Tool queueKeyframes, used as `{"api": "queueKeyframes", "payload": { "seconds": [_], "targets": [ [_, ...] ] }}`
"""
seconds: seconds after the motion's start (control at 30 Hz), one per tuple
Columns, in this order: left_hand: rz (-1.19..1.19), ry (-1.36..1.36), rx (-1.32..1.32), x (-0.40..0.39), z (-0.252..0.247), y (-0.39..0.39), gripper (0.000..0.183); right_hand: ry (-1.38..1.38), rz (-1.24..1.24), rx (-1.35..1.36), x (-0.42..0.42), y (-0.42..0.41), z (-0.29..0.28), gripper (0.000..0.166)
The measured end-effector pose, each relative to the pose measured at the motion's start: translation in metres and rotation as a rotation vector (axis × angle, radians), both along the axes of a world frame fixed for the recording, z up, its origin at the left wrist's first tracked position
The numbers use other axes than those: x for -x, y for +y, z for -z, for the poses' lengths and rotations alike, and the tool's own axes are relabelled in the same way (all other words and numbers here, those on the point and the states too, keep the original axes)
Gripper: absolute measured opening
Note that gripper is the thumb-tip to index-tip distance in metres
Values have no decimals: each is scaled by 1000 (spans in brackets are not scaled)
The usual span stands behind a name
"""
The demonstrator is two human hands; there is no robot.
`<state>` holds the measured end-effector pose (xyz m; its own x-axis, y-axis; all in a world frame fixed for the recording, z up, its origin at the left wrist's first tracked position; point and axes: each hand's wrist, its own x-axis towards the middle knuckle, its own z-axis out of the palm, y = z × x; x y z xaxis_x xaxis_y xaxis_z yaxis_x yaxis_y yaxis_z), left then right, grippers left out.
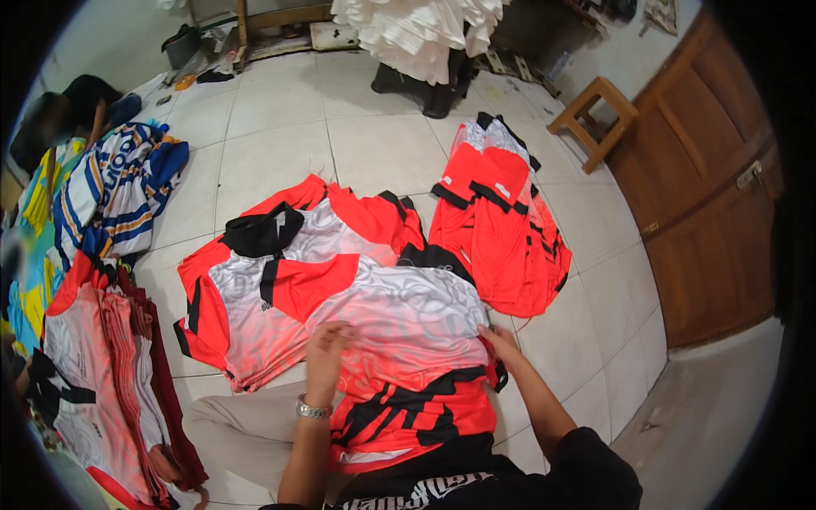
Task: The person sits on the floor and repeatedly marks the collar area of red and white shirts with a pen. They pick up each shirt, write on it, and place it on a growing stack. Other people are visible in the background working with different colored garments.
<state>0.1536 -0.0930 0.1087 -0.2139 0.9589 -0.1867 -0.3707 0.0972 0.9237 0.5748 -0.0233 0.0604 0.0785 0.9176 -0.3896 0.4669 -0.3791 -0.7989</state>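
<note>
Across my lap lies a red, white and black jersey with a grey swirl pattern, one red sleeve with a black cuff folded over to the left. My right hand pinches its right side edge, where red and black fabric hangs below the fingers. Over the jersey's left part is my left hand, fingers loosely curled and somewhat blurred; whether it grips cloth is unclear. Beyond the lap, a pile of matching shirts with a black collar rests on the floor, partly covered by the jersey.
Folded red jerseys lie at the right on the tiled floor. To the left are stacked shirts and striped jerseys, with another person behind. A brown stool stands near a wooden door. White garments hang over a black support.
</note>
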Motion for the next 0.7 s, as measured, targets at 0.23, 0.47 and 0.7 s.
{"api": "queueKeyframes", "payload": {
  "seconds": [0.23, 0.47, 0.7],
  "targets": [
    [411, 240, -127, 3, -18, -27, 39, -105, -100, -270, 52, 10, -94, 25],
    [393, 134, -146, -15, -63, -49, 66, 688, -1074, -440, 252, -57, -252, 29],
    [-442, -872, -265, 60, -24, -63, 67, 285, -610, -512, 250, -24, -210, 39]
  ]
}}
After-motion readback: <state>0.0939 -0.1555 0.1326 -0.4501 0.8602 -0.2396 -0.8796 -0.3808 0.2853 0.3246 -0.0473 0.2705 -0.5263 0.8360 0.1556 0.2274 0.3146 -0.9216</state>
